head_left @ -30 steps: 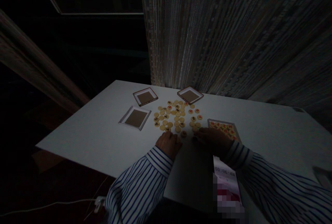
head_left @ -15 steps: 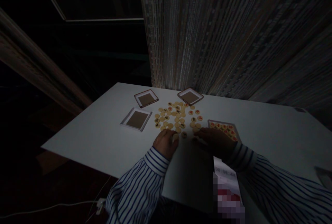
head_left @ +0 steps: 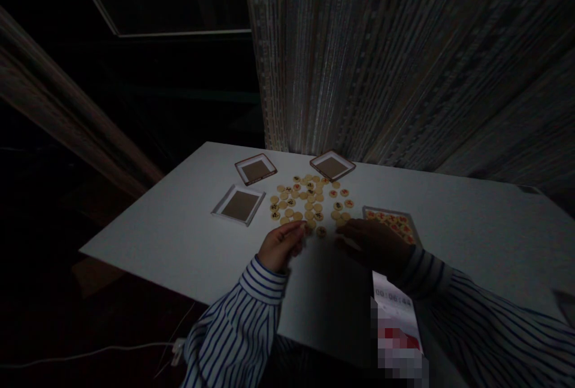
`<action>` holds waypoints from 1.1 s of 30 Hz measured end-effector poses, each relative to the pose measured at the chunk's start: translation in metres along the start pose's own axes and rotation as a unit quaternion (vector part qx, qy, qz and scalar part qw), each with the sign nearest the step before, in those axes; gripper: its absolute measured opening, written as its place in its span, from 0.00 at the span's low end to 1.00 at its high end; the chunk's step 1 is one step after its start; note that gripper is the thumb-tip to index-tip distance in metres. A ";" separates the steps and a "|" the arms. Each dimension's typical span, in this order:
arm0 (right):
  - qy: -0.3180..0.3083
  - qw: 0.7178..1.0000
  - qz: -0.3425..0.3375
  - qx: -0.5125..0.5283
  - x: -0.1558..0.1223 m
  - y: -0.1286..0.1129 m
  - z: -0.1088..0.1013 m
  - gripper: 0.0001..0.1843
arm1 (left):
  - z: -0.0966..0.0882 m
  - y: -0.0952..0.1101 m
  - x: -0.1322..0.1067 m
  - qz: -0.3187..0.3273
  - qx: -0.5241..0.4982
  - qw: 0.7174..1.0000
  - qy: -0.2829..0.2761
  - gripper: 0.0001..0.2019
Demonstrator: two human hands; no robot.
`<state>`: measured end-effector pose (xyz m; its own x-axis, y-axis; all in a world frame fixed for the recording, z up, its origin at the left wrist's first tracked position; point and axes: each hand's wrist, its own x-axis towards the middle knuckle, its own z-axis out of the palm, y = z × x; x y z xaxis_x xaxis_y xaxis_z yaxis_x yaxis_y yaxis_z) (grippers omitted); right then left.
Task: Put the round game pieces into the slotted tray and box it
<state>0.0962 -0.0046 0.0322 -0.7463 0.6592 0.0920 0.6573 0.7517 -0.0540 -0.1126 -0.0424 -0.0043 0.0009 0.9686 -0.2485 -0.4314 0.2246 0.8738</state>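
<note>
the work in hand appears to be the sorting of round xiangqi pieces (head_left: 305, 202), which lie scattered as a loose pile in the middle of the white table (head_left: 179, 226), some marked in red and some in black. the left hand (head_left: 281, 247) is raised at the near edge of the pile with its fingers curled toward the thumb. whether a piece is pinched between them cannot be told in this dim light. a single piece (head_left: 321, 232) lies just beyond its fingertips, apart from the rest.

the right hand (head_left: 375, 243) is held palm down beside the filled tray (head_left: 406, 218), in which only red-marked pieces are seen. its grip is too dark to be read. three other trays stand empty: one (head_left: 238, 205) to the left of the pile and two (head_left: 256, 169) (head_left: 332, 166) at its far side. a phone with a running timer (head_left: 395, 301) lies near the right sleeve.

the step is judged to be a pick at the near edge of the pile. a fine pinch on one thin disc would be called for, with its mark read before a tray is chosen and its neighbours left undisturbed.
</note>
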 end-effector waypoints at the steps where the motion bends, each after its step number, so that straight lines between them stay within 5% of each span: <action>1: 0.003 1.000 -0.003 0.003 0.000 0.000 0.000 0.13 | 0.000 -0.001 0.000 -0.004 -0.020 1.000 -0.004 0.26; 9: 0.042 0.999 -0.031 0.009 0.004 -0.003 -0.002 0.11 | 0.001 -0.005 -0.002 -0.012 -0.039 0.999 -0.027 0.25; 16: 0.127 0.985 -0.102 0.052 0.011 -0.018 -0.001 0.11 | 0.005 -0.016 -0.006 -0.010 0.075 0.997 -0.032 0.24; 33: 0.098 0.985 -0.128 0.063 0.023 -0.034 0.005 0.10 | 0.002 -0.021 -0.012 0.000 0.107 0.994 -0.029 0.22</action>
<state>0.0567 -0.0150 0.0309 -0.8426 0.4412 0.3087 0.4235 0.8971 -0.1261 -0.1021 -0.0585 -0.0189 0.0552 0.9717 -0.2298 -0.2287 0.2363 0.9444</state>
